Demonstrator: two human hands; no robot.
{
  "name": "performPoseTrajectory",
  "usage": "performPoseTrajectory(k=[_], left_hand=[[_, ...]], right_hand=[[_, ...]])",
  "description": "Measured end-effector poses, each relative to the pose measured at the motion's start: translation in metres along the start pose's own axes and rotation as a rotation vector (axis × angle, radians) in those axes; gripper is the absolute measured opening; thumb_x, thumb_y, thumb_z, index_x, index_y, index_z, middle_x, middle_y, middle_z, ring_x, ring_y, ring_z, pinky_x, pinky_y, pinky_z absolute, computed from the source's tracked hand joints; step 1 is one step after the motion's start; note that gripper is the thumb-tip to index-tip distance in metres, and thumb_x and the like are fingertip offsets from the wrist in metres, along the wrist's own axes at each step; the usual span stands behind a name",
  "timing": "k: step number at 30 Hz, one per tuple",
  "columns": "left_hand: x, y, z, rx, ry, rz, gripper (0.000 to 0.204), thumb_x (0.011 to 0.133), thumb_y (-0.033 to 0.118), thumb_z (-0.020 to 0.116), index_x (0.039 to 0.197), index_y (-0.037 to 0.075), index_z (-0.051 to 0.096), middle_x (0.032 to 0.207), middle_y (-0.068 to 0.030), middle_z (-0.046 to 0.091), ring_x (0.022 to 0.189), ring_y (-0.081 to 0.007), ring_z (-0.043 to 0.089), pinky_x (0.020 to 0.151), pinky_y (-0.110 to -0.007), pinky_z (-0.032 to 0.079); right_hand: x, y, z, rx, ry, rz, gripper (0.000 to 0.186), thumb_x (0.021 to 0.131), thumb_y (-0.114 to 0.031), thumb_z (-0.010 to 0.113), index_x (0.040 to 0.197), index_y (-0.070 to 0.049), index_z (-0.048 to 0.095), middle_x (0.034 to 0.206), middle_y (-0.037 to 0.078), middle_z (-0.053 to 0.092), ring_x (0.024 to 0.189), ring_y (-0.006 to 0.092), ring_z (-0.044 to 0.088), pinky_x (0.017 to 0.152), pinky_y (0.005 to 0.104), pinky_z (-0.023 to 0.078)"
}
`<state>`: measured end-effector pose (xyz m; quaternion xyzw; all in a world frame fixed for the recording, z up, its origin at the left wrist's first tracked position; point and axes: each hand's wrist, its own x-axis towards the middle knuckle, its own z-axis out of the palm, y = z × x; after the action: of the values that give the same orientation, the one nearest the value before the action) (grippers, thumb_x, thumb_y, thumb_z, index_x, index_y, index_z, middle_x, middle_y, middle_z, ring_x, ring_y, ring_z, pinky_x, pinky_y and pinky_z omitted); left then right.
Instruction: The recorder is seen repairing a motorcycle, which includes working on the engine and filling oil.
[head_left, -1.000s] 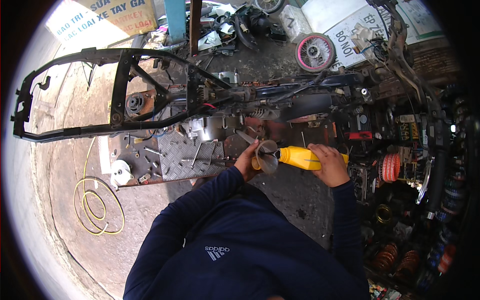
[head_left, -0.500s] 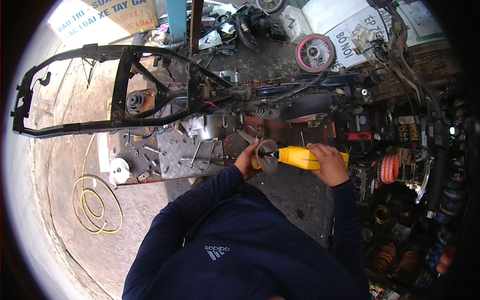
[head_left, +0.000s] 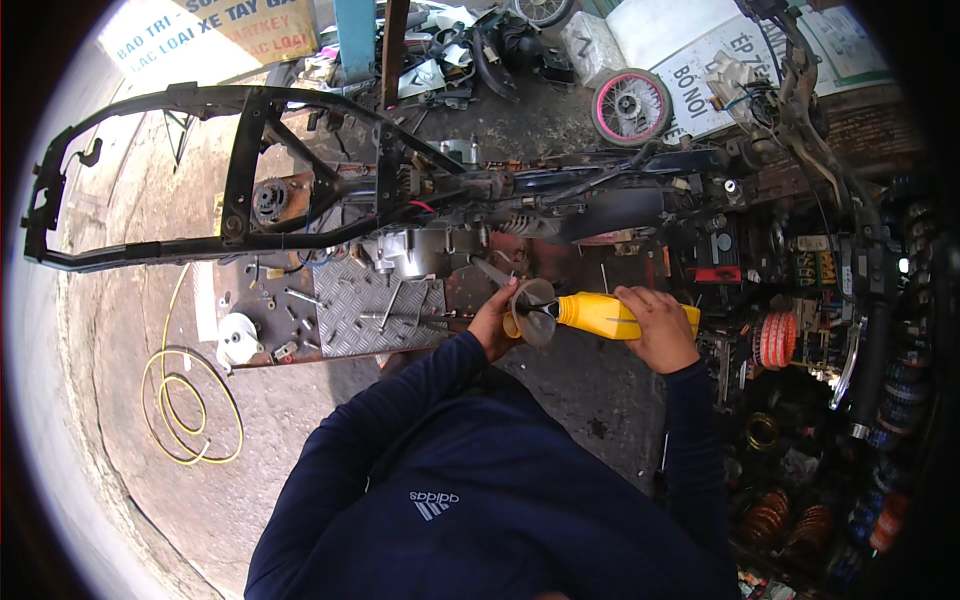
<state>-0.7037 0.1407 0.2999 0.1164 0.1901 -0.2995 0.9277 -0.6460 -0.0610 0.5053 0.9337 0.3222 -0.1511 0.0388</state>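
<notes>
My left hand (head_left: 493, 325) grips a translucent funnel (head_left: 535, 322), whose long grey spout reaches up to the silver engine case (head_left: 418, 255) under the black motorcycle frame (head_left: 243, 190). My right hand (head_left: 655, 335) is wrapped round a yellow plastic bottle (head_left: 590, 315) lying nearly horizontal, its neck at the funnel's mouth, where something dark shows; whether liquid is flowing I cannot tell. Left of the engine, loose bolts and a T-handled wrench (head_left: 393, 305) lie on a patterned metal plate (head_left: 338, 305).
A yellow hose (head_left: 215, 455) is coiled on the concrete floor at left. Behind the frame lie a pile of parts (head_left: 500, 55), a pink-rimmed wheel (head_left: 630, 105) and painted signboards. At right are handlebars (head_left: 870, 300) and crowded shelves of parts and springs (head_left: 770, 510).
Both hands keep their grip with the bottle at the funnel. The frame and surroundings have shifted slightly upward in the picture; little else differs.
</notes>
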Motion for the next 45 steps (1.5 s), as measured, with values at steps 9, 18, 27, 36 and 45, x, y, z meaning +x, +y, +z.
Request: performPoseTrajectory(k=[9,18,27,36,45], left_hand=[[-0.001,0.0,0.003,0.0,0.017,0.015,0.062,0.09,0.057,0.047,0.13,0.01,0.048,0.123,-0.0085,0.057,0.113,-0.0245,0.054,0.098,-0.043,0.041],[-0.003,0.002,0.004,-0.001,0.007,0.011,0.062,0.09,0.057,0.048,0.13,0.011,0.048,0.123,-0.0079,0.057,0.113,-0.0241,0.054,0.098,-0.043,0.041],[-0.003,0.002,0.003,-0.003,0.014,0.016,0.062,0.089,0.058,0.048,0.129,0.011,0.049,0.121,-0.0076,0.058,0.111,-0.0238,0.056,0.097,-0.043,0.042],[-0.003,0.002,0.001,-0.012,0.004,0.006,0.059,0.09,0.057,0.048,0.127,0.011,0.05,0.117,-0.0076,0.059,0.108,-0.023,0.056,0.096,-0.042,0.043],[-0.003,0.002,0.001,-0.012,0.012,0.021,0.059,0.089,0.058,0.048,0.126,0.012,0.052,0.115,-0.0071,0.06,0.106,-0.0228,0.057,0.094,-0.043,0.043]], right_hand=[[0.001,-0.002,-0.002,-0.027,0.059,-0.033,0.068,0.059,-0.006,0.076,0.123,-0.01,0.052,0.109,0.01,0.059,0.105,0.0301,0.056,0.092,0.0408,0.043],[0.003,-0.003,-0.003,-0.042,0.063,-0.043,0.068,0.059,-0.005,0.076,0.123,-0.01,0.052,0.109,0.009,0.058,0.104,0.0299,0.056,0.091,0.0408,0.043],[0.004,-0.006,-0.007,-0.052,0.049,-0.032,0.068,0.06,-0.005,0.076,0.124,-0.01,0.052,0.109,0.009,0.058,0.104,0.0301,0.056,0.092,0.0408,0.042],[0.006,-0.009,-0.01,-0.061,0.057,-0.036,0.068,0.06,-0.004,0.075,0.123,-0.01,0.052,0.109,0.01,0.058,0.103,0.0303,0.056,0.091,0.0408,0.042],[0.009,-0.01,-0.013,-0.068,0.029,-0.03,0.068,0.06,-0.004,0.075,0.124,-0.01,0.052,0.111,0.01,0.058,0.104,0.0309,0.055,0.092,0.0413,0.042]])
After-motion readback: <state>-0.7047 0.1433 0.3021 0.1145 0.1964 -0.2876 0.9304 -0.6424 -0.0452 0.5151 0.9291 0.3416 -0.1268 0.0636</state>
